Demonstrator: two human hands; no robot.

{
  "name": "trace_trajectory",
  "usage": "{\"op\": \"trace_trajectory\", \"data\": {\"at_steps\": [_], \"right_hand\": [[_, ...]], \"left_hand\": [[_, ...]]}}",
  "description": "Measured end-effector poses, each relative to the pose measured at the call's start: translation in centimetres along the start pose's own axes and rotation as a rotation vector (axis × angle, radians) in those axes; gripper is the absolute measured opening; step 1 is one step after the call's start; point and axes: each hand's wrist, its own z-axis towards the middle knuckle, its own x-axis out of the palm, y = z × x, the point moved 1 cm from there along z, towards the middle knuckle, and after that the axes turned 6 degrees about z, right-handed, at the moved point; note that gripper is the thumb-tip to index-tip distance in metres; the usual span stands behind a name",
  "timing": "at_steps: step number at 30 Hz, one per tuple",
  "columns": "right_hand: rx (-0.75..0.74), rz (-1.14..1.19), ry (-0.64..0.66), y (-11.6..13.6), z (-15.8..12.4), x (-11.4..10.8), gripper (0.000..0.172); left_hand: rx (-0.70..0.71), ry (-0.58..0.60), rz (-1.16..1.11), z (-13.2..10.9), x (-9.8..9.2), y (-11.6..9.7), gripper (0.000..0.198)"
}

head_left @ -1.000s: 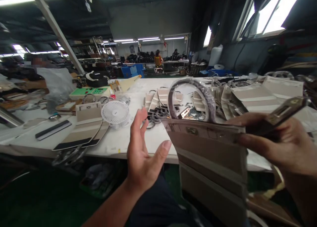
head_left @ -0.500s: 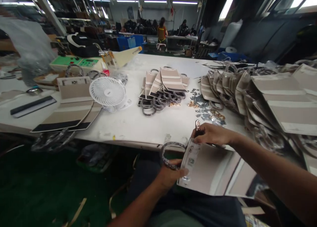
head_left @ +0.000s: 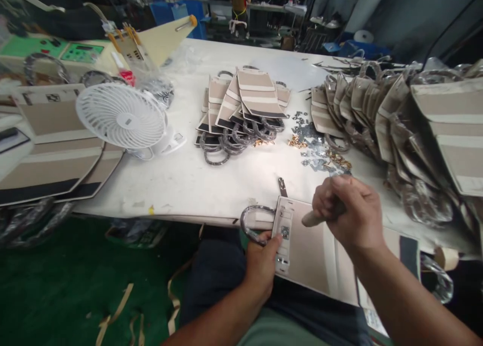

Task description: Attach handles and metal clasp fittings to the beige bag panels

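Observation:
A beige striped bag panel (head_left: 313,250) lies across my lap and the table's front edge, its wrapped round handle (head_left: 251,223) sticking out to the left. My left hand (head_left: 262,265) grips the panel's handle end, thumb by a small metal clasp (head_left: 285,232). My right hand (head_left: 349,212) is closed in a fist round a wooden-handled tool (head_left: 313,218), held just above the panel. A small metal strap piece (head_left: 282,186) rests on the table just beyond the panel.
On the white table (head_left: 211,185) stand a white fan (head_left: 121,117), a stack of beige panels (head_left: 245,109), a long row of panels (head_left: 396,119) at right, loose metal fittings (head_left: 317,155) and larger panels (head_left: 53,155) at left. Green floor below.
The view has tilted down and closer. My right hand let go of the panel's top edge and now grips a wooden-handled tool. My left hand still holds the handle end.

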Motion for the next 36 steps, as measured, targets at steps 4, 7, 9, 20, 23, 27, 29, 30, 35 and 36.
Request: {"op": "trace_trajectory", "data": {"at_steps": [4,7,9,20,23,27,29,30,35,36], "right_hand": [[0.03,0.345,-0.139,-2.8,-1.8,0.1,0.039],[0.014,0.396,-0.232,-4.5,-2.0,-0.5,0.037],[-0.011,0.404,-0.234,-5.0,-2.3,-0.6,0.036],[0.001,-0.309,0.309,-3.1,-2.1,4.1,0.052],[0.047,-0.219,0.262,-2.3,-1.2,4.8,0.054],[-0.024,-0.358,0.438,-3.1,-2.2,5.1,0.053],[-0.079,-0.444,0.462,-3.5,-2.6,4.2,0.052],[-0.093,-0.468,0.445,-3.5,-2.7,3.6,0.051],[-0.133,-0.129,0.274,-1.3,-2.7,1.8,0.048],[-0.188,-0.02,0.254,-1.0,-2.9,1.9,0.046]], "left_hand": [[-0.004,-0.047,0.005,-0.1,0.5,-0.2,0.039],[-0.006,-0.038,0.007,-0.2,0.7,-0.5,0.035],[-0.011,-0.025,-0.001,-0.3,0.9,-0.7,0.032],[0.062,-0.035,0.012,-0.5,0.9,-1.1,0.033],[0.076,-0.021,0.004,-0.5,0.9,-0.8,0.03],[0.148,-0.017,-0.005,-0.5,0.9,-0.7,0.029],[0.145,-0.012,-0.02,-0.4,0.9,-0.5,0.029],[0.131,-0.011,-0.024,-0.4,0.9,-0.4,0.029],[0.065,-0.028,-0.005,-0.1,0.7,0.0,0.031],[0.06,-0.019,-0.01,-0.1,0.7,0.0,0.031]]}}
